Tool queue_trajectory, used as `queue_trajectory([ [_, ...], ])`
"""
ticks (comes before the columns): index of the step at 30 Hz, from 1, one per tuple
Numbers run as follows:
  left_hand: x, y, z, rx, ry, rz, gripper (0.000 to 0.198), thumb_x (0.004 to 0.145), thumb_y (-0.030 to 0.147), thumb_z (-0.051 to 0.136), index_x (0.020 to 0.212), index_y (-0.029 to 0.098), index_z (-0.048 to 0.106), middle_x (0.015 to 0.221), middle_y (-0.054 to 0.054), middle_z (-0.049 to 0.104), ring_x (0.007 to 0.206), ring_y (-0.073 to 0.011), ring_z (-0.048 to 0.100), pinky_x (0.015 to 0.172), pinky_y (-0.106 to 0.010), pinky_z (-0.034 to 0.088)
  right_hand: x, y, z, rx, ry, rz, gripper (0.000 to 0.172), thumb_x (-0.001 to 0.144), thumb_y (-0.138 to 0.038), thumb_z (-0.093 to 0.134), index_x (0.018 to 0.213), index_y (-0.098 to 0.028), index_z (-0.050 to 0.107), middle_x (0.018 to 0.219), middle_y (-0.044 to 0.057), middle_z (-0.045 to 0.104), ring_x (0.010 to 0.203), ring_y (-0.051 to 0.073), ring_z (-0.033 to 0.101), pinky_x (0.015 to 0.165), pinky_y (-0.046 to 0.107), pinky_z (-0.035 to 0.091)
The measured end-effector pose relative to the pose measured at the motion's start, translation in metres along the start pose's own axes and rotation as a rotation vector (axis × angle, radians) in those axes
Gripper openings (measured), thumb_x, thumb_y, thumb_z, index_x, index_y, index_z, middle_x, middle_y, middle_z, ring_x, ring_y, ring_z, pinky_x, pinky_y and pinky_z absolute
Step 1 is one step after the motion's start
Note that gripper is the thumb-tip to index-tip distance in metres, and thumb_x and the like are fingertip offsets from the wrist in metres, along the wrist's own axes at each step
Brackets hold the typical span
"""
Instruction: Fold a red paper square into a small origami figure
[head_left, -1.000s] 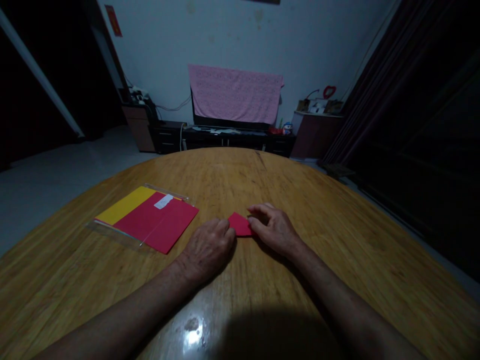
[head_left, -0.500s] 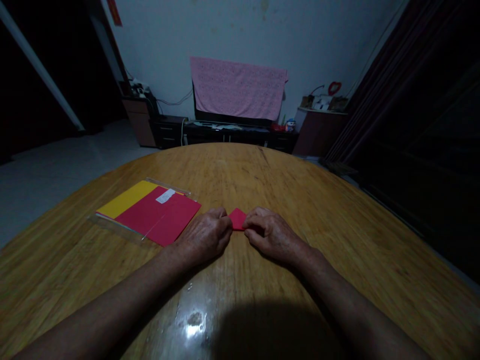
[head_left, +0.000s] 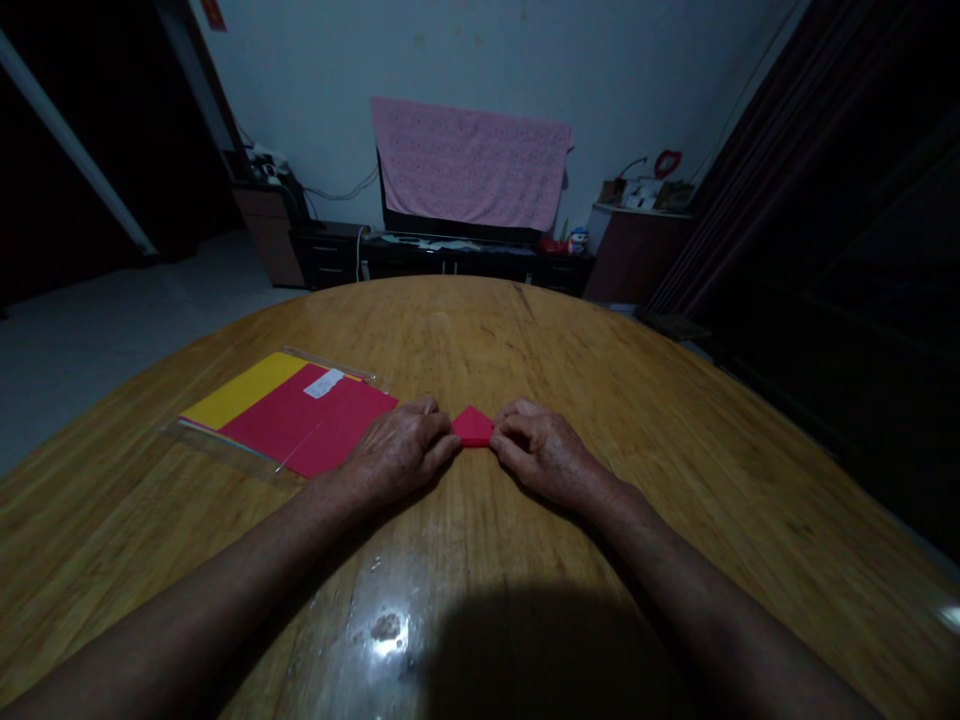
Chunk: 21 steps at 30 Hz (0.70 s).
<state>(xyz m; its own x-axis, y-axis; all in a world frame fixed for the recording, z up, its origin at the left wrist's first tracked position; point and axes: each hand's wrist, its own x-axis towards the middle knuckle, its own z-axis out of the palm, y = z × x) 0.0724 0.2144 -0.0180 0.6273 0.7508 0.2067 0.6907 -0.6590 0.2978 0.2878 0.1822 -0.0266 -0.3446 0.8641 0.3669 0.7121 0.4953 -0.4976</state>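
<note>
A small folded red paper (head_left: 472, 425) lies on the round wooden table (head_left: 675, 480), between my two hands. My left hand (head_left: 401, 452) has its fingers curled and pinches the paper's left edge. My right hand (head_left: 541, 452) is also closed, its fingertips pressing the paper's right edge. Most of the paper is hidden under my fingers; only a pointed top part shows.
A clear plastic sleeve with red and yellow paper sheets (head_left: 289, 415) lies to the left of my left hand. Beyond the table stand a low dark cabinet (head_left: 450, 262) and a screen draped with a pink cloth (head_left: 471, 165). The room is dim.
My hands drew closer together over the red paper, which now shows less. My right hand's fingers went from stretched over it to pinched on its edge.
</note>
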Motion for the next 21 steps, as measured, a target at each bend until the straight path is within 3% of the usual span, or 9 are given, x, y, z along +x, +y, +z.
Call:
queue_trajectory([
  [8,0.005,0.001,-0.003,0.050,-0.050,-0.086,0.033,0.094,0.039,0.041,0.081,0.018,0.064,0.079,-0.004,0.057,0.073,-0.0175,0.055,0.063,-0.029,0.037,0.000,0.006,0.003,0.047,0.064,0.001,0.022,0.088,-0.021,0.054,0.068,-0.019,0.062,0.089,0.007,0.063,0.082,0.017,0.059,0.072,0.031,0.047],
  [16,0.009,0.006,-0.006,0.010,-0.096,-0.197,0.028,0.088,0.037,0.046,0.082,0.017,0.065,0.081,-0.006,0.063,0.075,-0.0189,0.058,0.062,-0.029,0.036,0.002,0.008,0.001,0.100,0.059,0.094,0.020,0.083,-0.020,0.060,0.063,-0.019,0.063,0.094,0.008,0.065,0.081,0.018,0.062,0.072,0.031,0.049],
  [21,0.010,0.007,-0.008,-0.007,-0.104,-0.227,0.029,0.087,0.037,0.046,0.084,0.018,0.067,0.083,-0.006,0.066,0.077,-0.0199,0.059,0.062,-0.029,0.036,0.001,0.013,-0.007,0.136,-0.024,0.075,0.017,0.083,-0.017,0.060,0.067,-0.018,0.066,0.107,0.010,0.064,0.094,0.019,0.064,0.082,0.033,0.050],
])
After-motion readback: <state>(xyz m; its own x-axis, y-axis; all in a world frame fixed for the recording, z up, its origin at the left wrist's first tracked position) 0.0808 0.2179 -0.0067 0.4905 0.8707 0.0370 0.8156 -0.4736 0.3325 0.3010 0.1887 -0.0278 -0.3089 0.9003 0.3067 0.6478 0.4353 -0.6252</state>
